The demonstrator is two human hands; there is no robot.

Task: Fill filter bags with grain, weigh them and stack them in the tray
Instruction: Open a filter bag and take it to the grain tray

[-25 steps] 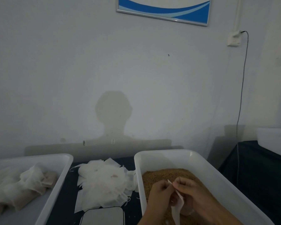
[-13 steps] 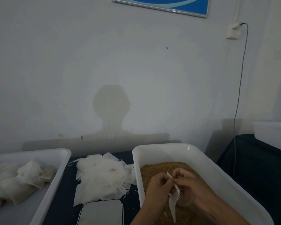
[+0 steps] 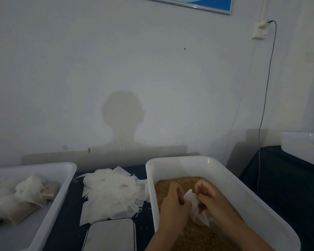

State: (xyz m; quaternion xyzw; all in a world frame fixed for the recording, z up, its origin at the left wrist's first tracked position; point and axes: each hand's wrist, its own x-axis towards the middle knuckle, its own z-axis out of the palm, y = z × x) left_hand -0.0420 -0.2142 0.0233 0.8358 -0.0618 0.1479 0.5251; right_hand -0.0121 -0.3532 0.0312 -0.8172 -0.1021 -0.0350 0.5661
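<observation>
Both hands meet over a white tub of grain. The left hand (image 3: 174, 201) and the right hand (image 3: 209, 198) each pinch an edge of one filter bag (image 3: 196, 205) with curled fingers. The bag is thin, white and crumpled, hanging between the hands just above the brown grain (image 3: 170, 185); its lower corner touches the grain. The tub (image 3: 230, 180) sits on a dark desk (image 3: 69, 220). Left of the tub lies a loose pile of empty bags (image 3: 111, 192), and near its front edge a flat grey scale (image 3: 111, 234). Farther left, a white tray (image 3: 62, 189) holds filled bags (image 3: 20, 198). A cable (image 3: 266, 87) hangs down the wall behind.
</observation>
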